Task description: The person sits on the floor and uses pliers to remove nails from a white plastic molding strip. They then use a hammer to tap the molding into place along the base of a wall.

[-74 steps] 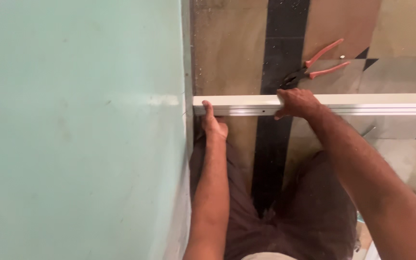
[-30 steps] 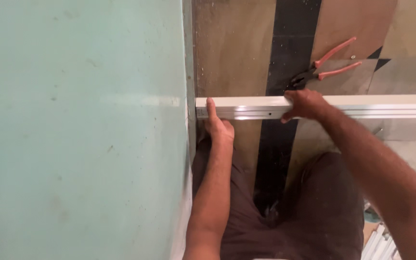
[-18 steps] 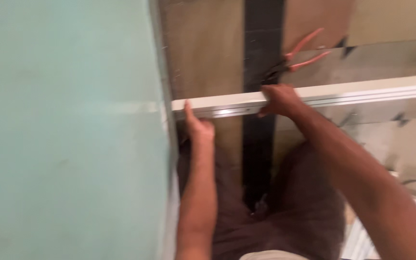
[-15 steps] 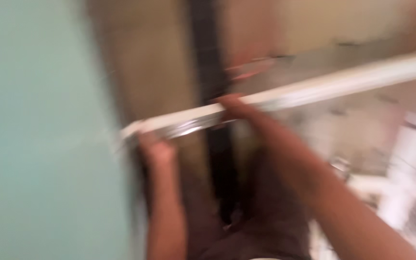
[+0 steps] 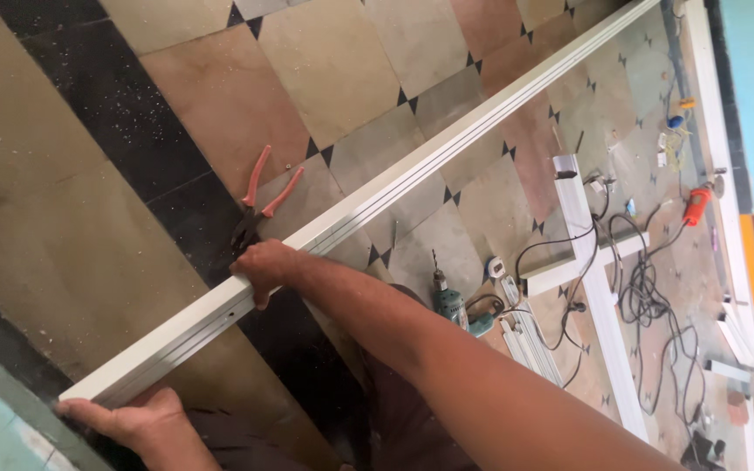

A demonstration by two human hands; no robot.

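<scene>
Holding the long white profile (image 5: 412,170) slantwise above the tiled floor (image 5: 342,61), your right hand (image 5: 263,269) wraps its near stretch and your left hand (image 5: 137,419) cups its end; red-handled pliers (image 5: 259,201) lie just beyond. Judging by this, you're positioning it; keep it level.

smooth white profile over dusty stone tiles

the long white profile (image 5: 412,174) looks like painted metal, satin and ribbed; the floor (image 5: 333,61) is matt tile, speckled with grit; the pliers (image 5: 259,205) have glossy orange plastic grips.
</scene>
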